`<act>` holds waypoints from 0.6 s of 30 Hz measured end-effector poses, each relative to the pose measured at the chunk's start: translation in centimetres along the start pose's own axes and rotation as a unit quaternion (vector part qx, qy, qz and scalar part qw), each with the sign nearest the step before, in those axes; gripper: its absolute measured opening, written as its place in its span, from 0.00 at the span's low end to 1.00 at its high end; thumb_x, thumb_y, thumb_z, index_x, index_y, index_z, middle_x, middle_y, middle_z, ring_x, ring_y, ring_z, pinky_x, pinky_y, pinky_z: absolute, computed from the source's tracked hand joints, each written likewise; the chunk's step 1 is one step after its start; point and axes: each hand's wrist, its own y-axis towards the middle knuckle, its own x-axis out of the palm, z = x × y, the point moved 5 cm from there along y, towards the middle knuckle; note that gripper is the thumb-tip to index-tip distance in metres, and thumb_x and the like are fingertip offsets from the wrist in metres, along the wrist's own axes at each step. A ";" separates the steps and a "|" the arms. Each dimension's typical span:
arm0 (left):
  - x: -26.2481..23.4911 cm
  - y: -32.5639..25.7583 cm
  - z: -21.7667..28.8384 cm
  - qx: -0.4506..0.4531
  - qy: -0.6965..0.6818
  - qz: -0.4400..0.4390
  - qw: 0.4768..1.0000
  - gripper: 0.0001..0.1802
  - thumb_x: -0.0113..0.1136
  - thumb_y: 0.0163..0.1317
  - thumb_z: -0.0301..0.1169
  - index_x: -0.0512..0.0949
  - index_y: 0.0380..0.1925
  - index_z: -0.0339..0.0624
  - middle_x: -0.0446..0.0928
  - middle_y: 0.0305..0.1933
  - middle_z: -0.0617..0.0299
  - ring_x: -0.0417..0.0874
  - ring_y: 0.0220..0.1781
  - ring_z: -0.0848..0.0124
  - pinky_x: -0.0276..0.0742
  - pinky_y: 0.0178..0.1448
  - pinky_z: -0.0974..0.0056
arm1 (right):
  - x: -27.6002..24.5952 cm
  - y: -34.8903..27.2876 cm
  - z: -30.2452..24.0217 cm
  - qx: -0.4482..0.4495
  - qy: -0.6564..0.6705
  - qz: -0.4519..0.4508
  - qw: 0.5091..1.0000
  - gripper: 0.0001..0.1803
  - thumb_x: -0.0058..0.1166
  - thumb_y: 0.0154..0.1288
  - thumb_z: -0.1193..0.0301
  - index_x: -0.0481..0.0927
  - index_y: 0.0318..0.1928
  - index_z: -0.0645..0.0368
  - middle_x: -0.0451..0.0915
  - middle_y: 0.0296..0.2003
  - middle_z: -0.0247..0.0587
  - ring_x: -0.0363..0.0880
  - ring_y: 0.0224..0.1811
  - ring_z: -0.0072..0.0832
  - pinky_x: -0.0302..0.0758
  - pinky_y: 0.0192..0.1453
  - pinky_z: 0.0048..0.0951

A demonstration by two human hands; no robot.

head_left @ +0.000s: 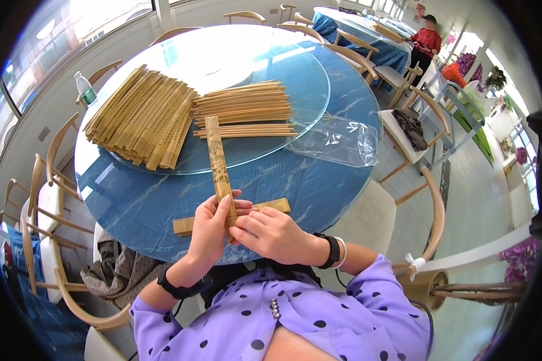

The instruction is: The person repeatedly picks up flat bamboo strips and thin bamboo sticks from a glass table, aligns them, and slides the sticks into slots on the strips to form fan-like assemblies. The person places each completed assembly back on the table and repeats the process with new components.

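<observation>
My left hand [206, 236] is closed around the lower part of a long, narrow golden chopstick sleeve [218, 162] with dark printing, held upright over the table's near edge. My right hand [276, 233] pinches its bottom end, fingertips against my left hand's. Behind my hands another golden sleeve [185, 227] lies crosswise on the table, its middle hidden by them. Farther off, on the glass turntable [310, 78], a broad pile of golden sleeves [135, 117] sits on the left. Beside it, thin light-brown chopsticks [247, 102] are stacked, with several in a separate row nearer me.
A clear plastic bag [343, 141] lies at the right of the blue marbled round table [271, 183]. A plastic bottle [85, 88] stands at its left rim. Wooden chairs [433, 210] surround it. A person in red [426, 41] stands by a farther table.
</observation>
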 end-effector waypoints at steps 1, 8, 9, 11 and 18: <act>0.3 -0.1 0.2 0.007 0.009 -0.007 1.000 0.15 0.48 0.80 0.34 0.75 0.54 0.33 0.85 0.43 0.53 0.88 0.44 0.68 0.85 0.49 0.64 | 0.1 -0.2 0.0 -0.005 0.000 0.001 1.000 0.14 0.63 0.59 0.68 0.82 0.45 0.59 0.78 0.39 0.35 0.81 0.39 0.28 0.78 0.45 0.30; 1.4 -0.3 0.9 0.012 0.012 0.030 0.999 0.16 0.47 0.80 0.36 0.76 0.54 0.34 0.85 0.42 0.54 0.88 0.42 0.68 0.86 0.46 0.65 | 0.5 -0.8 0.5 0.023 0.008 0.029 0.999 0.16 0.65 0.58 0.67 0.83 0.46 0.58 0.80 0.38 0.34 0.83 0.40 0.28 0.79 0.44 0.30; 1.2 -0.2 1.1 0.027 0.036 0.024 0.999 0.16 0.48 0.80 0.36 0.76 0.55 0.34 0.85 0.40 0.55 0.88 0.41 0.69 0.85 0.45 0.66 | 0.4 -0.7 0.8 0.040 0.024 0.035 0.998 0.17 0.66 0.58 0.66 0.83 0.46 0.58 0.81 0.38 0.34 0.84 0.40 0.28 0.79 0.43 0.30; 0.3 0.1 1.8 0.057 0.082 0.013 0.995 0.18 0.48 0.80 0.38 0.75 0.57 0.35 0.85 0.38 0.57 0.87 0.38 0.71 0.83 0.42 0.67 | -0.1 -0.3 1.7 0.073 0.056 0.045 0.995 0.18 0.69 0.57 0.63 0.84 0.46 0.57 0.82 0.37 0.34 0.85 0.39 0.29 0.79 0.42 0.31; -9.5 6.1 16.7 0.321 0.472 0.192 0.798 0.21 0.55 0.77 0.39 0.80 0.61 0.37 0.76 0.27 0.67 0.70 0.23 0.83 0.68 0.26 0.73 | -1.0 -2.5 3.2 0.122 0.091 0.046 0.987 0.20 0.73 0.55 0.59 0.84 0.42 0.57 0.83 0.35 0.37 0.84 0.33 0.34 0.80 0.36 0.29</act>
